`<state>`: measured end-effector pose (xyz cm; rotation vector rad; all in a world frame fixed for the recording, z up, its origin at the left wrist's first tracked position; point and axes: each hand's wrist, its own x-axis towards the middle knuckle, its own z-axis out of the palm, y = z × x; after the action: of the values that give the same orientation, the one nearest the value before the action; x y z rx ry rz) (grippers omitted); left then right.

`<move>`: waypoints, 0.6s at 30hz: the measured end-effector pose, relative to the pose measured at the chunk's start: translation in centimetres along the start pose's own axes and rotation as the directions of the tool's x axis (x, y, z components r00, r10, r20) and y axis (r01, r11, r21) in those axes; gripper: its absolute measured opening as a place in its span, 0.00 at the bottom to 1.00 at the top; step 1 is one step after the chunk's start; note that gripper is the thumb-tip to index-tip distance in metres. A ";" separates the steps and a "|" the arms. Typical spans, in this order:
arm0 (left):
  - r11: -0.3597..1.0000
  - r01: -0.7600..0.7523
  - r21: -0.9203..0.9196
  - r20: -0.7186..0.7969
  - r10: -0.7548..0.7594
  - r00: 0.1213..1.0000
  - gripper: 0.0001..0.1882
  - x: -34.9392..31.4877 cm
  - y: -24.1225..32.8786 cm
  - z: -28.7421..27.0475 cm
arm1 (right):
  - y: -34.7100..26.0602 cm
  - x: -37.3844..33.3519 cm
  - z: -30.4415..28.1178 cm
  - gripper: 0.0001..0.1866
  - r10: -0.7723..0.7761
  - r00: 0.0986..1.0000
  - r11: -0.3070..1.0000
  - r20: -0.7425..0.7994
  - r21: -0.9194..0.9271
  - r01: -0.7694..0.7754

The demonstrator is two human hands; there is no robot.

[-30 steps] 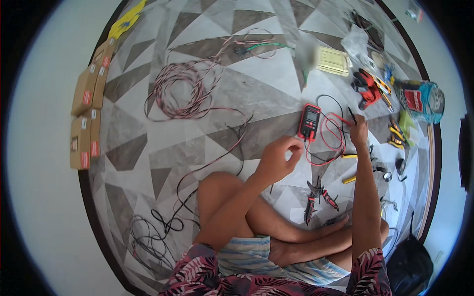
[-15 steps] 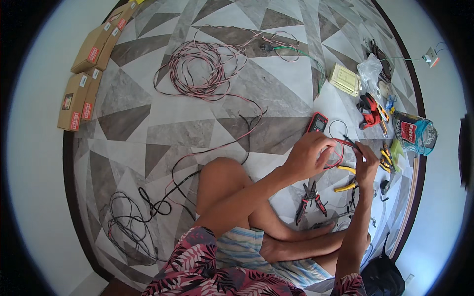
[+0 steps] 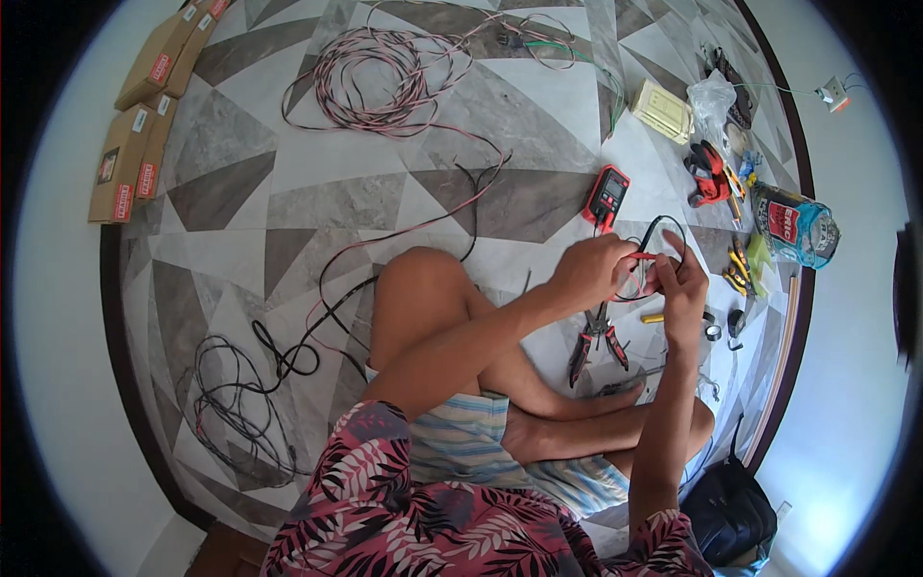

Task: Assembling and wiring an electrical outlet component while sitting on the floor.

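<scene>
My left hand (image 3: 598, 269) and my right hand (image 3: 683, 290) are raised close together in front of my crossed legs. A thin red test lead (image 3: 642, 256) spans the small gap between them, and the fingers of both hands are pinched about it. A black lead (image 3: 661, 221) curves in a loop above my right hand, whose index finger points up beside it. Just beyond my left hand lies a red and black multimeter (image 3: 606, 197). Below the hands are red-and-black handled pliers (image 3: 598, 344), partly behind my left hand; a yellow handle (image 3: 654, 317) shows by my right wrist.
Coiled red-and-black wire (image 3: 380, 82) lies far ahead, and a grey cable tangle (image 3: 236, 409) at left. Cardboard boxes (image 3: 125, 159) line the left wall. On the right are a cream box (image 3: 661, 111), a red tool (image 3: 709, 175), a blue plastic container (image 3: 796, 226) and a black bag (image 3: 731, 510).
My hands have drawn closer together, with the right moving left. The multimeter now shows fully, the yellow-handled tool is mostly covered, and the whole scene sits higher in the picture.
</scene>
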<state>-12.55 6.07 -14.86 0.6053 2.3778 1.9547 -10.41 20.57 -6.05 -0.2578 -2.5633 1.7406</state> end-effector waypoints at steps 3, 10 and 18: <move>0.949 -0.262 0.176 -0.035 0.272 0.962 0.10 -0.2 0.5 -1.7 | 0.2 0.0 -3.1 0.20 0.241 0.935 0.878 0.259 0.351 -0.324; 0.947 0.311 -0.076 0.018 -0.310 0.950 0.11 1.6 -2.3 -4.4 | -0.5 0.4 -4.1 0.17 -0.012 0.976 0.998 -0.217 0.052 0.024; 0.187 0.705 -0.684 0.624 -0.349 0.699 0.31 0.6 0.1 -3.1 | 0.3 -4.6 1.6 0.12 -0.203 0.933 0.859 0.297 -0.403 0.315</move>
<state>-13.79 3.30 -13.92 -0.0436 0.7552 2.0760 -6.00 18.50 -6.60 0.3123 -2.9739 1.1372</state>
